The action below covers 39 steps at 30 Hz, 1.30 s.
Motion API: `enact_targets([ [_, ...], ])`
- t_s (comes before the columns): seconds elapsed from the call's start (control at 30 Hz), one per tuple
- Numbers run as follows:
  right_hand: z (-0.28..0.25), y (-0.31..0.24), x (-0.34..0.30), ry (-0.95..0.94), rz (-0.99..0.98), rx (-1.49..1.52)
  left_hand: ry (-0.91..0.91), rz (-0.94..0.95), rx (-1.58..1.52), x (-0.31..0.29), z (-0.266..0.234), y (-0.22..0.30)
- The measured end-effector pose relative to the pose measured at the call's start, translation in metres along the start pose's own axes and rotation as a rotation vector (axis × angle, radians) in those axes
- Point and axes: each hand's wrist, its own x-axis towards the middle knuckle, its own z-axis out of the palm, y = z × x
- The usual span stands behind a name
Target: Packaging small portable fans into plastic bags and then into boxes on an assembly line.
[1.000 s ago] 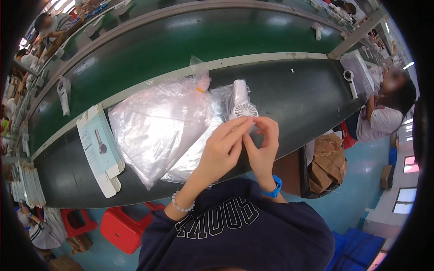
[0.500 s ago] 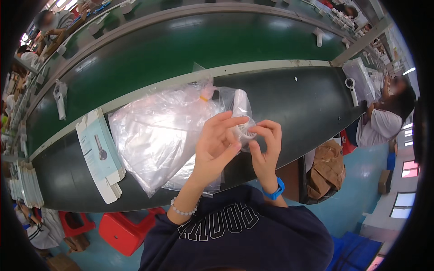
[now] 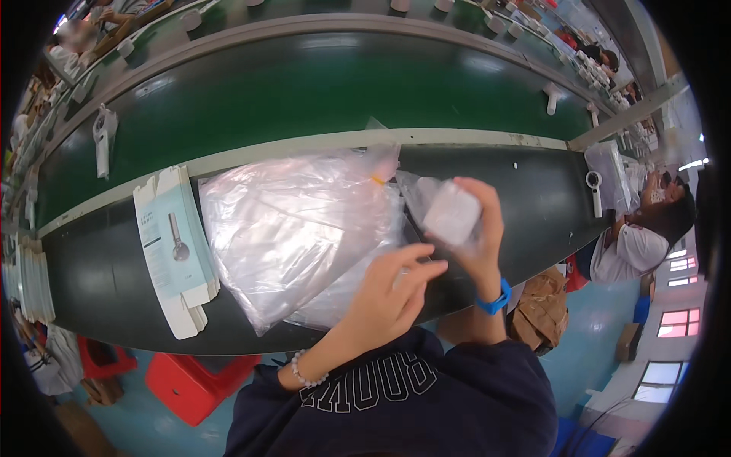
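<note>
My right hand [image 3: 487,236] is closed around a white shower-head-like item [image 3: 452,215] in a clear plastic bag, with a pale, blocky end turned up. Motion blur softens its outline, and part of its handle is hidden. Just left of it and lower, my left hand [image 3: 392,293] is open with fingers stretched out, holding nothing. Its fingertips are close to the bagged item but look apart from it. A large pile of clear plastic bags [image 3: 297,221], with a yellow band near its top right corner, lies beside my left hand.
Flat printed boxes [image 3: 171,251] lie stacked left of the bags. A green conveyor belt [image 3: 304,91] runs beyond the rail, carrying a bagged white item [image 3: 103,141]. Another white ring-headed item [image 3: 594,194] lies at right, near a seated person. Red stools [image 3: 190,388] stand below the table.
Both hands were together at the bagged item. Now my left hand has drawn away, down and open, while my right hand grips the item, raised and turned.
</note>
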Motion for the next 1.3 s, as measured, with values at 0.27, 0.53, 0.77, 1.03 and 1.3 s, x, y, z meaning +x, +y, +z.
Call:
enact_targets([
  [0.27,0.010,-0.007,0.113,0.092,-0.070,0.268,-0.339,0.032,0.507,-0.071,-0.027,-0.024],
  [0.53,0.138,0.033,0.202,-0.016,0.078,0.564,-0.247,0.025,0.490,-0.077,-0.028,-0.033],
  [0.77,0.218,0.081,0.225,-0.104,0.183,0.322,-0.200,0.036,0.358,-0.074,-0.036,-0.034],
  [1.03,0.158,-0.010,0.202,-0.111,0.006,0.437,-0.112,-0.143,0.205,-0.068,-0.042,-0.030],
  [1.3,0.005,-0.147,0.130,-0.323,-0.422,1.331,-0.077,-0.116,0.303,-0.063,-0.042,-0.023],
])
